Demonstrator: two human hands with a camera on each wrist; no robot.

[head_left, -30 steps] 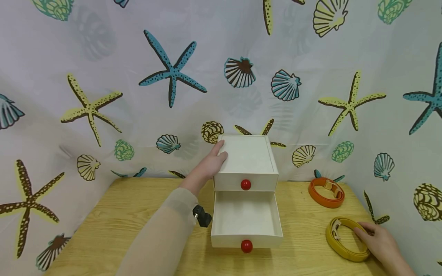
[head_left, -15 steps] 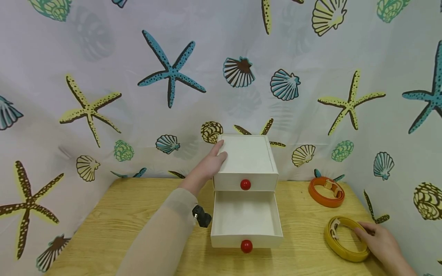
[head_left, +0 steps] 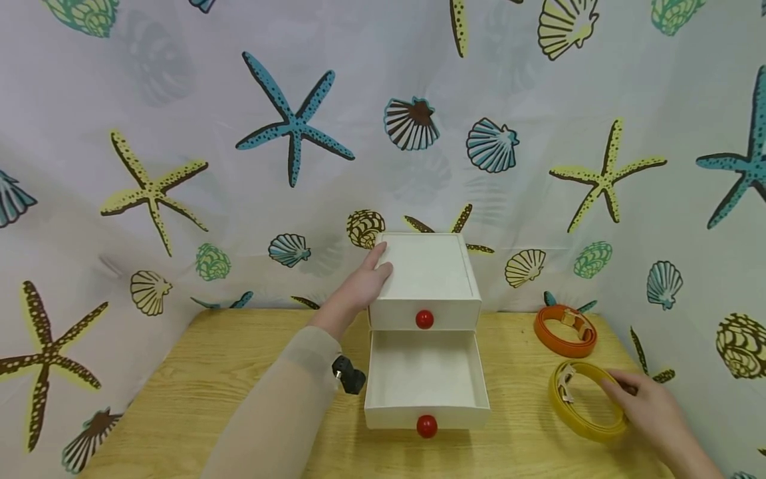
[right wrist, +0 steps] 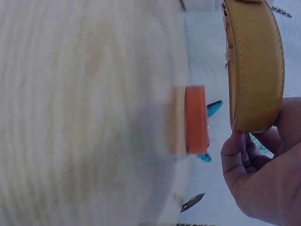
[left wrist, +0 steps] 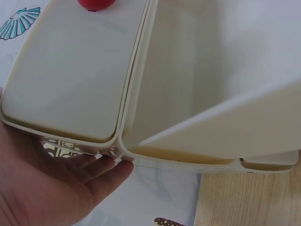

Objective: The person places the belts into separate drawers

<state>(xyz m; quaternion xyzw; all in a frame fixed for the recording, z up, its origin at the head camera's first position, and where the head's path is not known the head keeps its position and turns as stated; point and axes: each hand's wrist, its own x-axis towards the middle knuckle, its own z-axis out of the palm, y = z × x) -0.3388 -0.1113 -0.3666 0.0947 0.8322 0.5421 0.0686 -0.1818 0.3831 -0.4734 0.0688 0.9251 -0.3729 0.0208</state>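
Note:
A white two-drawer box [head_left: 427, 266] with red knobs stands on the table, its lower drawer [head_left: 426, 369] pulled out and the upper one closed. My left hand [head_left: 364, 283] rests against the box's left side, thumb and index finger at the top edge; in the left wrist view its other fingers lie along that side. A coiled yellow belt [head_left: 583, 419] with a gold-toned buckle is pinched in my right hand [head_left: 652, 406] by its right side. The right wrist view has this belt raised off the table, with my fingertips [right wrist: 233, 143] at its lower edge.
A coiled orange belt [head_left: 565, 342] lies at the back right of the wooden table [head_left: 257, 372]. Behind and along the sides hangs a white cloth [head_left: 383, 186] printed with shells and starfish. The pulled-out drawer sticks forward toward the front.
My right hand has lifted the yellow belt from the table and moved it slightly left and away from me. The left hand stays on the box.

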